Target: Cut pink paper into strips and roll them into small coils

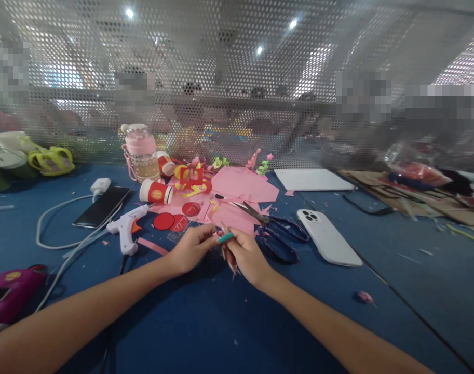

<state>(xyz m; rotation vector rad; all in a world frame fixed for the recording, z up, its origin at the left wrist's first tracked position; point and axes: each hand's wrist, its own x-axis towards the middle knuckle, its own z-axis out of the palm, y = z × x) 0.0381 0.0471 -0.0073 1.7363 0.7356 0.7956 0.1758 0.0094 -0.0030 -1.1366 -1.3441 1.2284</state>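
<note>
My left hand [193,248] and my right hand [246,254] meet above the blue table, fingers pinched together. A bright teal piece [225,237] shows at my left thumb's tip and looks like a long painted nail. A bit of pink shows between the fingertips, but they hide what it is. The fingers of my right hand curl underneath. Just beyond lie pink paper sheets [244,183] and scraps, with red paper discs [164,221] to the left. Open scissors with dark blue handles [278,253] rest right of my right hand.
Left are a white glue gun [126,228], a black phone [102,206], a charging cable and a purple pouch [11,296]. Paper cups [156,191] and a pink-lidded bottle [140,156] stand farther back. A white phone [329,238] lies right. A perforated metal screen [237,78] closes the back.
</note>
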